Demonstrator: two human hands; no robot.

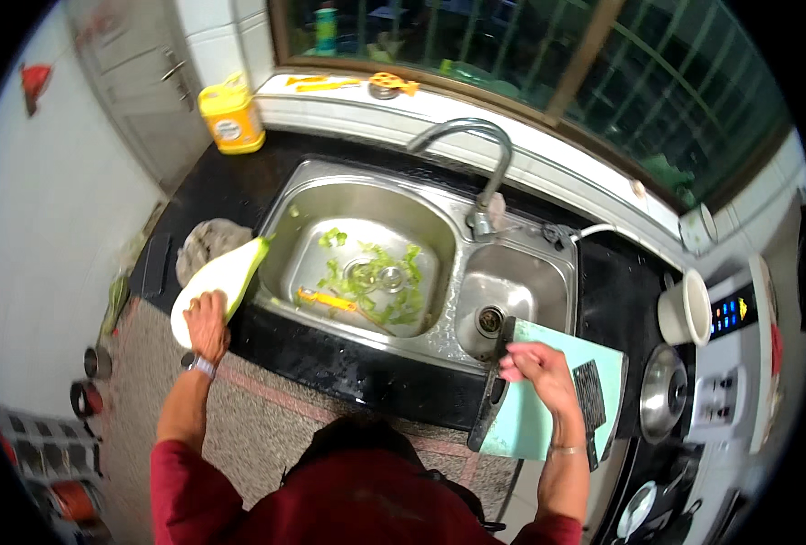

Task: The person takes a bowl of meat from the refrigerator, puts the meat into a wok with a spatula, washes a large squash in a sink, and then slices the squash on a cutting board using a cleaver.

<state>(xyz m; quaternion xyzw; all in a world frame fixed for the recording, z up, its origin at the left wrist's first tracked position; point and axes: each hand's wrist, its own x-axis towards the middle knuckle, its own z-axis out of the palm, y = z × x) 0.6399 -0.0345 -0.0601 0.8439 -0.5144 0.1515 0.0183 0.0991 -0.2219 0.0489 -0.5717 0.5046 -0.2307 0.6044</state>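
A dark red top [353, 509] is filling the bottom centre; a pale-banded watch [201, 365] is showing lower left, a thin bracelet [567, 450] lower right.

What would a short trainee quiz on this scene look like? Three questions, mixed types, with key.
1. Which hand is on the pale, peeled gourd?
2. True or false: the orange-handled peeler lies in the larger basin, along with green peelings.
3. Fill in: on the green cutting board, just to the right of the person's right hand in the picture, lies a ______.

Key:
1. The left hand.
2. True.
3. Broad, dark-bladed knife.
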